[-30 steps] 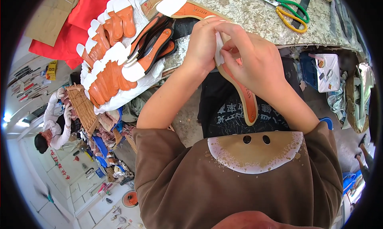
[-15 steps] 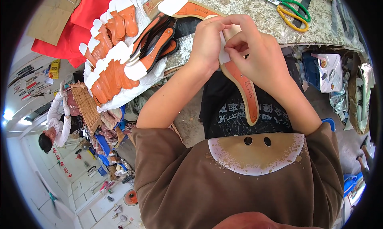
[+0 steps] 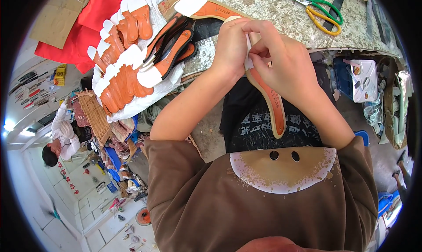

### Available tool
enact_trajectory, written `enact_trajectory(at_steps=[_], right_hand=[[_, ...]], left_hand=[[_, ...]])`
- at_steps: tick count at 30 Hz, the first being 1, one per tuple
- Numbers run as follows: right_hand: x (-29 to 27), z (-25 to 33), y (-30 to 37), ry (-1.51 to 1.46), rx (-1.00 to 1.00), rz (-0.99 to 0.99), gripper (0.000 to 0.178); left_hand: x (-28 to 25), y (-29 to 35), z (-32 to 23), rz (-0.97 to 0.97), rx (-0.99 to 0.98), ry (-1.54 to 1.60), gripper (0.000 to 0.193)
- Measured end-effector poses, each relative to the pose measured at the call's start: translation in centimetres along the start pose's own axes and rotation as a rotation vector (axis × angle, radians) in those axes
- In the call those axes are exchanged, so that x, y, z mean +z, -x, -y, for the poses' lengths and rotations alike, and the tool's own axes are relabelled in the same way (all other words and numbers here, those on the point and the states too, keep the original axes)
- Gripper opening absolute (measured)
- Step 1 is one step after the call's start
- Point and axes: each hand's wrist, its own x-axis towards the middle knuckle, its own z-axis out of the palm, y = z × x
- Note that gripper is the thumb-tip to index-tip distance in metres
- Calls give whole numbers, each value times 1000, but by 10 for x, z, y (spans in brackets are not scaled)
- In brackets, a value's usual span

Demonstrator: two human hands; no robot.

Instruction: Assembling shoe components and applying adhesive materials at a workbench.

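An orange shoe insole (image 3: 270, 94) with a pale rim and a white front part slants over my lap, its heel end pointing toward me. My left hand (image 3: 231, 47) is wrapped round the front end and hides much of it. At the edge of the white part, my right hand (image 3: 283, 61) has thumb and fingertips pinched together; they press on the insole, and the exact contact is partly covered. Just beyond my left hand, a second insole (image 3: 215, 9) with a white toe lies on the worn table (image 3: 268, 1).
Rows of orange-and-white insoles (image 3: 125, 83) lie at the left, beside several black-edged ones (image 3: 173, 56). Scissors (image 3: 314, 12) with green and yellow handles rest at the far right. An open blue-and-white box (image 3: 362, 80) stands below the table. Another person (image 3: 63, 135) is at far left.
My right fingers have drawn closer together and shifted slightly along the insole. My left hand keeps its grip with a small turn. The other person's arm has come down.
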Motion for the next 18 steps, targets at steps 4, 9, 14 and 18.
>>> enact_trajectory(at_steps=[4, 9, 14, 18], right_hand=[[5, 1, -1, 68, -48, -71, 49], [4, -5, -2, -22, -47, -76, 49], [-8, -7, -8, -393, 175, 57, 44], [-8, -13, -7, -403, 149, 89, 44]], left_hand=[[9, 1, -1, -64, 44, -23, 21], [1, -2, 2, 6, 22, -65, 28], [8, 0, 0, -23, 11, 112, 23], [10, 0, -2, -36, -30, 169, 20]])
